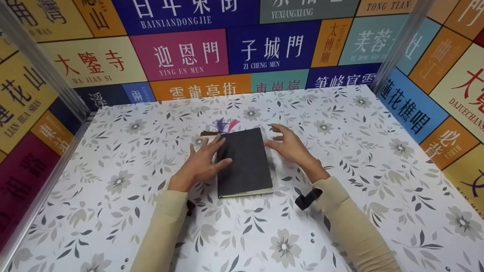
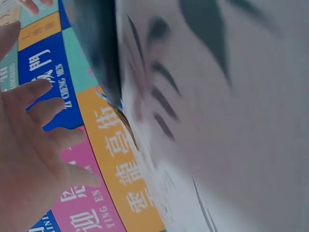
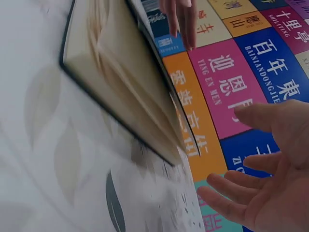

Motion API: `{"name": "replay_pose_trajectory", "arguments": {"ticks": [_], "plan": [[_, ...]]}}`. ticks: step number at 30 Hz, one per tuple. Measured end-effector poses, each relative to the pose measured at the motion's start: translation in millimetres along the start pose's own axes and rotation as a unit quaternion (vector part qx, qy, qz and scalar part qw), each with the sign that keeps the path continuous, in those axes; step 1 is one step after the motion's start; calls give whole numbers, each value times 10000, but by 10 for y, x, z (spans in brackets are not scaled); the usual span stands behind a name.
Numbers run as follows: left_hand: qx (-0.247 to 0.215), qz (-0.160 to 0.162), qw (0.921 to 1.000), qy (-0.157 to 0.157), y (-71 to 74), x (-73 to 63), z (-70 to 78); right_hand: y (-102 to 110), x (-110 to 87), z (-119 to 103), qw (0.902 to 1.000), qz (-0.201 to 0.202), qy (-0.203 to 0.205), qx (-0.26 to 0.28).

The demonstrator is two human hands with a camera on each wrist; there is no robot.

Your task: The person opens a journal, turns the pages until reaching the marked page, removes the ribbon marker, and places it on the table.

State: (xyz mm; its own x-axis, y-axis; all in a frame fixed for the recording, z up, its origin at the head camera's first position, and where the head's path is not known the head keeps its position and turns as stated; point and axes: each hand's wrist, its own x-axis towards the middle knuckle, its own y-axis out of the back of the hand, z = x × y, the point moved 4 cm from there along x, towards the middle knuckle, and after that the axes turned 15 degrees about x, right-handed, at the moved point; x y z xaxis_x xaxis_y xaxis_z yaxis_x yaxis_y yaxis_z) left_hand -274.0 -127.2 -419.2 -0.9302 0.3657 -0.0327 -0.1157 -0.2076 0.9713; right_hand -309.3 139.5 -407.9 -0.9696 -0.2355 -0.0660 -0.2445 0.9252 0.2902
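Note:
A dark-covered book (image 1: 245, 162) lies closed on the table, its pale page edges (image 3: 120, 82) showing in the right wrist view. Purple and pink tassels (image 1: 227, 124) stick out past its far edge, beside a brown strip (image 1: 209, 133). My left hand (image 1: 202, 160) is spread at the book's left side, its thumb over the cover; whether it touches the cover I cannot tell. In the left wrist view that hand (image 2: 34, 145) has its fingers extended. Just off the book's right edge is my right hand (image 1: 289, 145), fingers loosely bent and holding nothing; its palm (image 3: 285, 193) shows in the right wrist view.
A white tabletop (image 1: 121, 219) with a grey leaf-and-flower pattern lies under the book. Colourful panels (image 1: 181, 54) with Chinese lettering stand along the back and both sides. Black straps (image 1: 308, 199) hang at the wrists.

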Motion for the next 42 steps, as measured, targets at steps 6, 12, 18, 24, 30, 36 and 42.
{"name": "replay_pose_trajectory", "arguments": {"ticks": [6,12,18,24,30,36,42], "plan": [[-279,-60,9996,-78,-22,47,124,-57,14,8,9967,408,-315,627],[-519,-52,9984,-215,-83,84,211,-127,29,70,9927,509,-671,863],[-531,-165,9979,-327,-132,129,292,-183,36,140,9905,366,-969,902],[-554,-448,9972,-237,-175,140,349,-236,32,202,9895,258,-1092,915],[-489,-918,9946,-8,-219,102,387,-293,24,264,9851,138,-1252,1171],[-322,-1153,9928,19,-219,81,427,-317,31,290,9862,205,-1272,1042],[-277,-1149,9930,18,-233,75,426,-333,46,296,9867,254,-1208,1059]]}}
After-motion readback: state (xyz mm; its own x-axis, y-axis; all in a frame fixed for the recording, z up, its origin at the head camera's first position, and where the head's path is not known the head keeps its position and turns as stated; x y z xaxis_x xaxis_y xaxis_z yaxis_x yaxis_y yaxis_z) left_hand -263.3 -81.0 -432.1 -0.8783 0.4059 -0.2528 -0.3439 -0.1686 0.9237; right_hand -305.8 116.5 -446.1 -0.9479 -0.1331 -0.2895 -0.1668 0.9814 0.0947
